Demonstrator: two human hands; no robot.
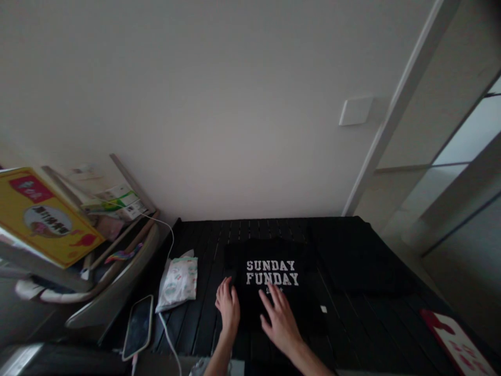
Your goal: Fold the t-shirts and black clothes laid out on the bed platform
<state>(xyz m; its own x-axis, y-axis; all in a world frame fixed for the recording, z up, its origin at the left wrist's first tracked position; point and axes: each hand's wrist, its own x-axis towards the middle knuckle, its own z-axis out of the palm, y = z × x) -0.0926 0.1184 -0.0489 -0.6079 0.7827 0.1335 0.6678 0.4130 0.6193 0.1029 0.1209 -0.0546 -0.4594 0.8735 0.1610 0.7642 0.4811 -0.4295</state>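
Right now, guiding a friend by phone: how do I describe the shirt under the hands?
On the dark slatted surface, find the black T-shirt between a white printed pouch and a black cloth. The right hand rests on it, the left hand at its edge; only it bears white SUNDAY FUNDAY lettering.

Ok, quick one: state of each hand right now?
Left hand: open, holding nothing, at the edge of the black T-shirt.
Right hand: open, fingers spread over the shirt, holding nothing.
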